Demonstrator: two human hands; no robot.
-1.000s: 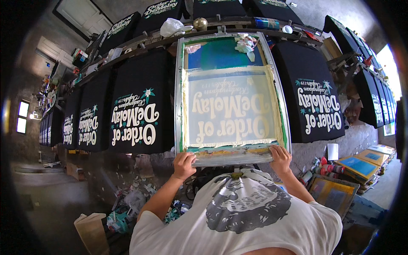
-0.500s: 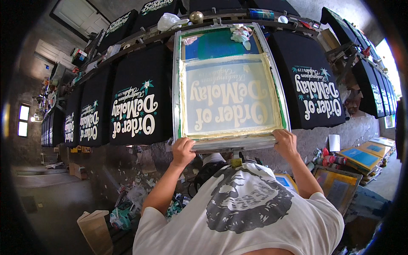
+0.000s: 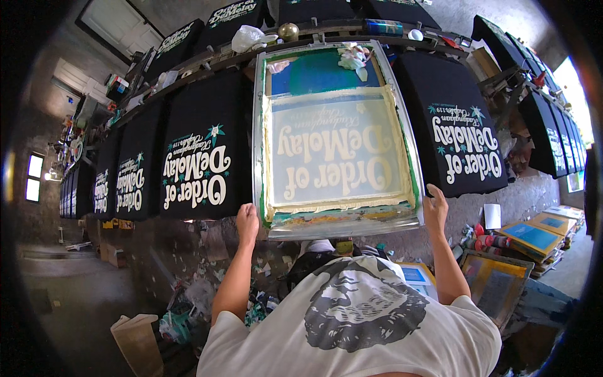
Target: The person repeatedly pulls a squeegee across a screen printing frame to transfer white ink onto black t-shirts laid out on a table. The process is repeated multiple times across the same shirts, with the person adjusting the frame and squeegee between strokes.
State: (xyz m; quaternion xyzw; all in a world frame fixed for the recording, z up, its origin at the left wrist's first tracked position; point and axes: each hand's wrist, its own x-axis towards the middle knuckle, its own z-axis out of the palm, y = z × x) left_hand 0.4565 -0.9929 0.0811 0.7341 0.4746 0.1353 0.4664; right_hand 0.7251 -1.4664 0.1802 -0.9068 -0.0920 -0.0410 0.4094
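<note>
A metal-rimmed screen printing frame point(image 3: 257, 151) lies in front of me, its pale mesh point(image 3: 301, 116) showing large upside-down lettering inside a band of cream ink. Closed at the near left corner, my left hand point(image 3: 247, 223) has its fingers bent against the rim. My right hand point(image 3: 435, 210) holds the near right corner from the side, fingers partly raised along the edge; the frame hides some fingertips. A crumpled, stained rag point(image 3: 353, 58) rests at the frame's far end, over a blue-green part of the mesh. What lies beneath the frame is hidden.
Black printed shirts on boards flank the frame, one at the left point(image 3: 198, 138) and one at the right point(image 3: 455, 119). A plastic bag point(image 3: 249, 39), a gold ball point(image 3: 288, 32) and a can point(image 3: 384, 27) stand on the rail behind. More screens point(image 3: 527, 235) are stacked low right; scraps litter the floor.
Both hands have shifted from the near edge outward to the frame's side corners. The frame's near end has come closer to me, showing more of its ink-stained near border.
</note>
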